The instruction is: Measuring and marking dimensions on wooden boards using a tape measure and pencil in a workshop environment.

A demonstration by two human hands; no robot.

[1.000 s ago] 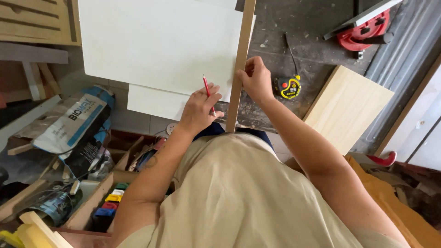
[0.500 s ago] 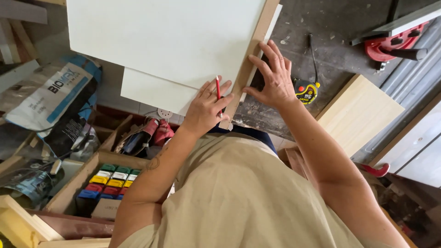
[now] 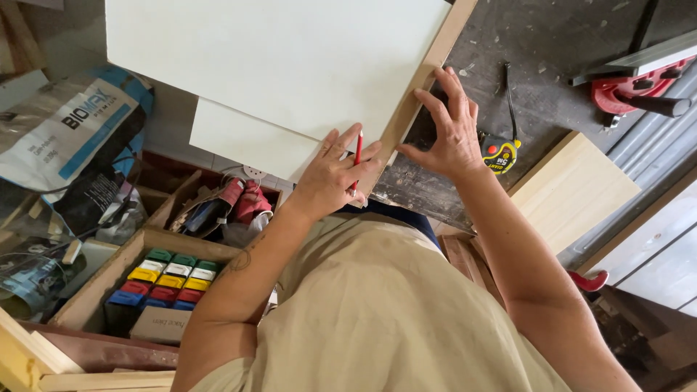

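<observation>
A large white panel (image 3: pixel 276 58) lies on a dark worktop (image 3: pixel 552 43), with a second white panel (image 3: pixel 239 141) sticking out beneath it. A long brown wooden strip (image 3: pixel 425 80) lies along the top panel's right edge. My left hand (image 3: pixel 330 178) rests on the panel's near corner and holds a red pencil (image 3: pixel 356 156) between its fingers. My right hand (image 3: pixel 450 131) has spread fingers pressing on the strip from the right side.
A yellow and black tape measure (image 3: pixel 501 154) lies just right of my right hand. A pale wood board (image 3: pixel 573 192) leans at the right. A red clamp (image 3: pixel 624 91) sits at top right. A wooden box of coloured blocks (image 3: pixel 163 279) and bags (image 3: pixel 69 131) stand at the left.
The strip has tilted from nearly upright to lie along the panel's right edge. My right hand went from gripping the strip to pressing on it with spread fingers. The view shifted.
</observation>
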